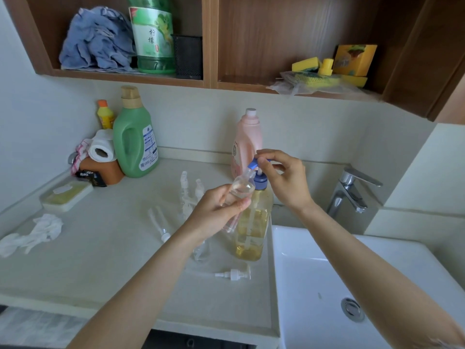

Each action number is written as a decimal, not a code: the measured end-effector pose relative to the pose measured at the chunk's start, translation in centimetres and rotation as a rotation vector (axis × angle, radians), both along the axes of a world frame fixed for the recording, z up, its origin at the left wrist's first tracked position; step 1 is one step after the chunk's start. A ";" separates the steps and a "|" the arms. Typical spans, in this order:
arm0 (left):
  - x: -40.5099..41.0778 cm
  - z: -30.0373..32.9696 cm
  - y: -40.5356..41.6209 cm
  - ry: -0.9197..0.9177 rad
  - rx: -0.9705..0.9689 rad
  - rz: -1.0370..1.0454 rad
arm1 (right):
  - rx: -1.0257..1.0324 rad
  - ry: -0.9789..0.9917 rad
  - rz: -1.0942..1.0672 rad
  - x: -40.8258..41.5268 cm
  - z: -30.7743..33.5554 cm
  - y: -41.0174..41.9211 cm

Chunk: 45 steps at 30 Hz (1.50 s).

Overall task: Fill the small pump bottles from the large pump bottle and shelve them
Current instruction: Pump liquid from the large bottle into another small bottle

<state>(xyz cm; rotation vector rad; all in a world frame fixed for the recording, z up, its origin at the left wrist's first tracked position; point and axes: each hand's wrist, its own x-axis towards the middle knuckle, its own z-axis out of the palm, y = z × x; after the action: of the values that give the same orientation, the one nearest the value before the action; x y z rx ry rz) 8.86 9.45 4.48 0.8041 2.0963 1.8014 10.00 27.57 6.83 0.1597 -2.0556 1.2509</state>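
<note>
The large pump bottle (253, 230) stands on the counter beside the sink, part full of yellow liquid, with a blue pump head (254, 164). My right hand (284, 177) rests its fingers on that pump head. My left hand (219, 210) grips a small clear bottle (240, 188), tilted, its open mouth under the blue spout. Two small pump bottles (191, 192) stand behind my left hand. Another small clear bottle (201, 250) shows under my left wrist. A loose white pump (234, 274) and a second one (159, 222) lie on the counter.
A white sink (352, 285) with a chrome tap (352, 192) is on the right. A pink bottle (247, 142), green jug (134, 142), tissue roll (102, 149), soap dish (66, 195) and crumpled white cloth (37, 233) sit on the counter. The wooden shelf (251, 83) above holds sponges and a green bottle.
</note>
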 end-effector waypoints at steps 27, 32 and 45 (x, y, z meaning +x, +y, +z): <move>-0.7 0.0 1.5 -0.142 0.101 0.068 | 0.140 0.325 -0.047 -0.8 -1.9 -0.3; -0.9 0.3 1.8 -0.119 0.124 0.066 | 0.059 0.361 -0.082 -1.0 -2.9 -1.4; -1.5 0.5 0.7 -0.200 0.065 -0.021 | 0.159 0.335 -0.122 -0.8 -2.6 -1.7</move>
<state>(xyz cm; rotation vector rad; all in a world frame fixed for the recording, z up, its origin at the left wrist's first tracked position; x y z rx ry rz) 7.38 10.19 4.96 0.6291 1.9064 1.8632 9.25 25.85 4.28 0.2922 -1.8415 0.9178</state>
